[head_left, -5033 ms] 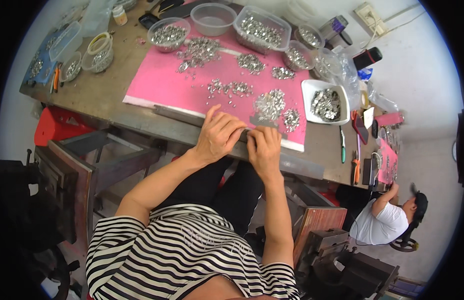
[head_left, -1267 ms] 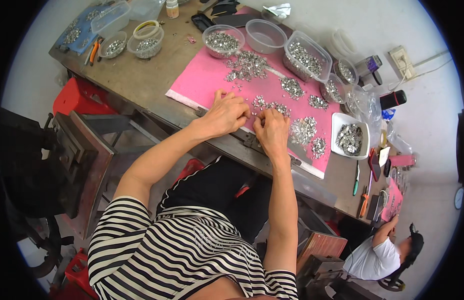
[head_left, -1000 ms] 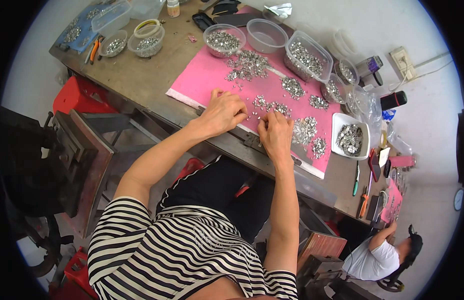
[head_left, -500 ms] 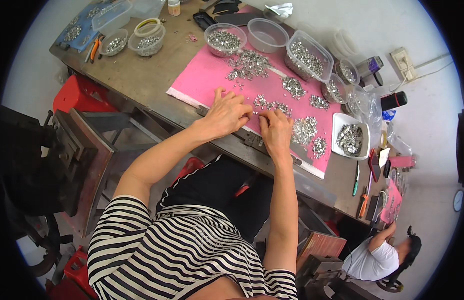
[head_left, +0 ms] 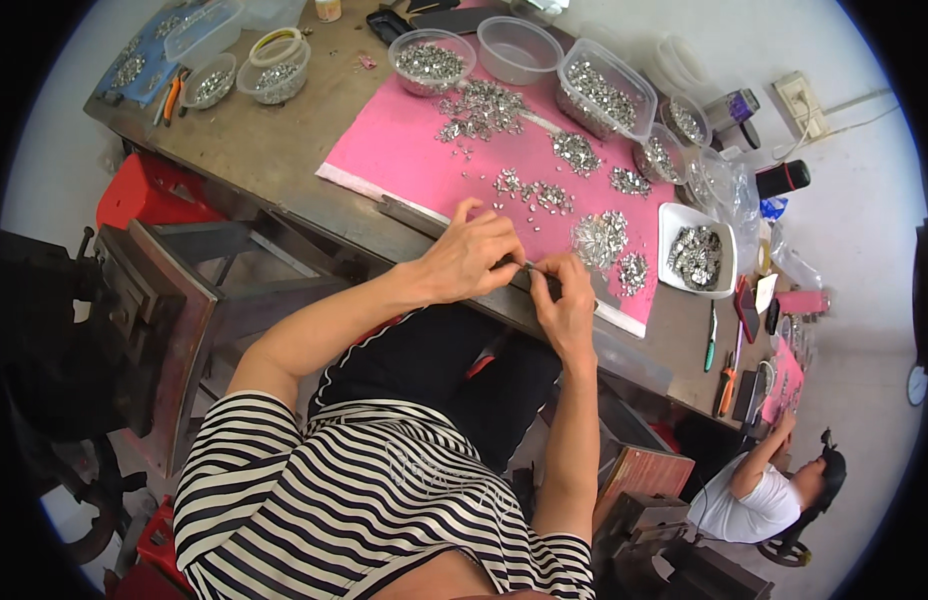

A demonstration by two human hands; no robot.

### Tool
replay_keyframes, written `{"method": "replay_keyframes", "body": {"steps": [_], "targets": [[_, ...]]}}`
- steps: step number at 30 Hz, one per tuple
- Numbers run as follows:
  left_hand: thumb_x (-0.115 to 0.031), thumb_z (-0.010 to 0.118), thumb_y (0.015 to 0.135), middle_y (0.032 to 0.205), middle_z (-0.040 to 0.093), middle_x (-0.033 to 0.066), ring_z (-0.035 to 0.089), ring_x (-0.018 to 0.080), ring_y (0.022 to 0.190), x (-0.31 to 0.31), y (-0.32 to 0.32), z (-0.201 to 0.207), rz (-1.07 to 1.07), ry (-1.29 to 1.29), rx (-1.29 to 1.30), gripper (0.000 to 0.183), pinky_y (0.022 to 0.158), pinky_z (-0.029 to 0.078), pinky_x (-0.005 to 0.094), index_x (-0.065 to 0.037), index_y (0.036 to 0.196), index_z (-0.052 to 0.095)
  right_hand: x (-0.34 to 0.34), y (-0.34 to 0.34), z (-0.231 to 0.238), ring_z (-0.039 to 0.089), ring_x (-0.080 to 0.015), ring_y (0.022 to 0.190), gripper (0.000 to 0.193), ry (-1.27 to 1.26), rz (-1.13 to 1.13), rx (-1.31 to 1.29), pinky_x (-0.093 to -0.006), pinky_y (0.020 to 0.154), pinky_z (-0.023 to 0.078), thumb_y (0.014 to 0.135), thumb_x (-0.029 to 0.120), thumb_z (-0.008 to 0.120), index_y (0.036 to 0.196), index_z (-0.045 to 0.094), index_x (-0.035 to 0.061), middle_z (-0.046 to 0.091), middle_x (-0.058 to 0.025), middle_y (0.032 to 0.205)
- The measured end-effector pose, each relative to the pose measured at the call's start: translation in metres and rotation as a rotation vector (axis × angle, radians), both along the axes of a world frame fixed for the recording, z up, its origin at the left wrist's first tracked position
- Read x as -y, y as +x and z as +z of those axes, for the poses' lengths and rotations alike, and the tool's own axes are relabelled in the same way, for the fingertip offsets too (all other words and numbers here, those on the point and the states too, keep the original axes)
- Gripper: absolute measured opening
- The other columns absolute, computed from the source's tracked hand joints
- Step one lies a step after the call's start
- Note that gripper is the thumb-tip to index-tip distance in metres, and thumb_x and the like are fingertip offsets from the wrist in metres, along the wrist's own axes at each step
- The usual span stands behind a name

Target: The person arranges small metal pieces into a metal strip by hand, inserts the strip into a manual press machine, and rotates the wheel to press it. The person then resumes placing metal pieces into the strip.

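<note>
My left hand (head_left: pixel 471 258) and my right hand (head_left: pixel 566 305) meet at the front edge of the bench. Fingertips of both pinch one small metal piece (head_left: pixel 525 267), mostly covered by the fingers; its exact kind is too small to make out. Just beyond them lies a pink mat (head_left: pixel 384 150) with a pale front border. Small shiny metal parts are spread over it in piles: a scattered pile (head_left: pixel 536 193) closest to the hands, a bright heap of longer pieces (head_left: pixel 600 238) to the right, and a larger heap (head_left: pixel 482 110) farther back.
Clear plastic tubs, one a rectangular tub (head_left: pixel 596 120) of parts, line the mat's back. A white dish (head_left: pixel 696 289) of parts stands right. Orange-handled pliers (head_left: pixel 727 388) and a green-handled tool (head_left: pixel 710 345) lie beside it. A person in white (head_left: pixel 749 508) sits at far right.
Both hands have drawn back from the mat toward the bench's front edge and come together, fingertips now meeting on a small piece. The view has shifted slightly.
</note>
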State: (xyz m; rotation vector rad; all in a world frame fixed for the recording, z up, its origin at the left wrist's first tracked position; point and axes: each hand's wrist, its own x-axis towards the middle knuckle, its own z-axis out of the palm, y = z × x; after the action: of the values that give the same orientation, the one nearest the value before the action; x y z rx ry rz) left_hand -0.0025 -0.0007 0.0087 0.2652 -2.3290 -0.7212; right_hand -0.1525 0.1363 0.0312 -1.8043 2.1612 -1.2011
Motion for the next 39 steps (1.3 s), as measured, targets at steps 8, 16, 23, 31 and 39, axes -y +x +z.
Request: {"method": "replay_keyframes", "body": {"steps": [8, 16, 23, 31, 39], "targets": [[-0.017, 0.072, 0.082, 0.091, 0.060, 0.0041, 0.060, 0.0235, 0.096, -0.008, -0.003, -0.001, 0.004, -0.075, 0.014, 0.011, 0.106, 0.033, 0.0545, -0.010, 0.089, 0.068, -0.003, 0.003, -0.005, 0.059, -0.0284, 0.088, 0.017, -0.058, 0.055, -0.281, -0.0402, 0.081, 0.043, 0.080, 0.001, 0.073, 0.093, 0.063, 0.0043, 0.062, -0.0086, 0.095], [-0.016, 0.071, 0.086, 0.089, 0.065, 0.0021, 0.062, 0.0224, 0.090, 0.016, 0.013, 0.005, 0.171, -0.025, -0.036, 0.007, 0.107, 0.032, 0.0558, -0.013, 0.092, 0.071, -0.004, 0.000, -0.003, 0.061, -0.0262, 0.087, 0.016, -0.121, 0.060, -0.318, -0.0384, 0.082, 0.043, 0.082, 0.000, 0.073, 0.097, 0.068, 0.0046, 0.066, -0.0070, 0.095], [-0.018, 0.071, 0.086, 0.091, 0.064, 0.0024, 0.058, 0.0238, 0.097, 0.044, 0.012, 0.005, 0.257, -0.028, 0.122, 0.009, 0.105, 0.030, 0.0572, -0.013, 0.093, 0.071, 0.056, 0.002, -0.007, 0.059, -0.0285, 0.086, 0.005, -0.058, -0.041, -0.227, -0.0415, 0.079, 0.040, 0.088, 0.008, 0.069, 0.092, 0.069, 0.0051, 0.061, -0.0095, 0.086], [-0.018, 0.071, 0.085, 0.093, 0.062, 0.0057, 0.057, 0.0274, 0.101, 0.049, 0.015, 0.006, 0.228, -0.001, 0.200, 0.008, 0.105, 0.029, 0.0587, -0.012, 0.090, 0.073, 0.089, 0.014, -0.017, 0.059, -0.0299, 0.089, 0.011, 0.023, -0.104, -0.395, -0.0439, 0.081, 0.041, 0.085, 0.014, 0.072, 0.090, 0.070, 0.0051, 0.062, -0.0118, 0.088], [-0.019, 0.074, 0.084, 0.092, 0.060, 0.0026, 0.056, 0.0243, 0.097, 0.041, 0.009, 0.000, 0.337, -0.116, 0.157, 0.009, 0.106, 0.029, 0.0571, -0.012, 0.090, 0.073, 0.090, 0.010, -0.015, 0.061, -0.0309, 0.091, 0.010, 0.054, -0.077, -0.292, -0.0442, 0.085, 0.042, 0.084, 0.010, 0.068, 0.092, 0.070, 0.0050, 0.064, -0.0132, 0.090]]}}
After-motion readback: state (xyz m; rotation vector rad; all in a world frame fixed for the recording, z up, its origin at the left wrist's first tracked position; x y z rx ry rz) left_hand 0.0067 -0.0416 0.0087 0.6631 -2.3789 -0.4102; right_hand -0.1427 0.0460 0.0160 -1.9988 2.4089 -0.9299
